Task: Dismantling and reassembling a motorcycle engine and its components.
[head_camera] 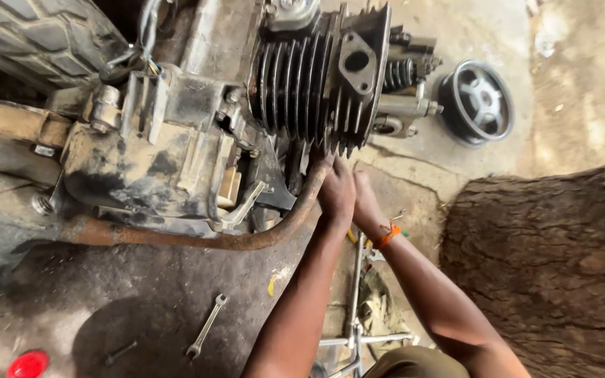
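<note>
Both hands, left (336, 190) and right (367, 199), press together on the rusty curved exhaust pipe (246, 238), steadying its end under the black finned engine cylinder (309, 77).

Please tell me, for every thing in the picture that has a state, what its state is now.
left hand: pressed on the rusty exhaust pipe's top end
right hand: beside it, under the finned cylinder
rusty exhaust pipe: curved, at the engine
finned cylinder: port open
wrench: flat on the ground
wheel: lying apart
</note>
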